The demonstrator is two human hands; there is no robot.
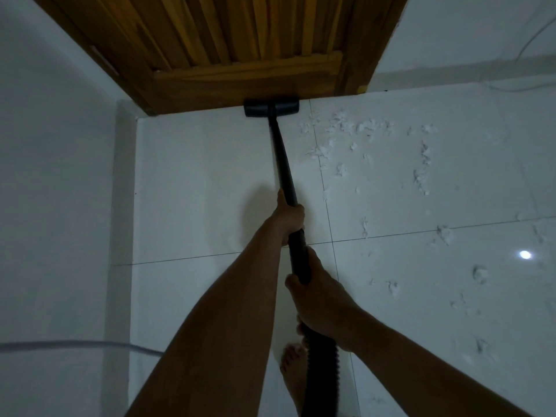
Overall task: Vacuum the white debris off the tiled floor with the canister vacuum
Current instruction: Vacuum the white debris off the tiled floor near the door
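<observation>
One camera only — worn on the person's head, looking steeply down and forward at the tiled floor, arms close, the wooden door farther off.

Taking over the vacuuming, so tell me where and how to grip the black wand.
Grip the smooth wand at two places, as the left hand and right hand do: mid-tube and the near end just above the ribbed hose. Come from above, fingers wrapped round; it slopes away down to the floor head.
</observation>
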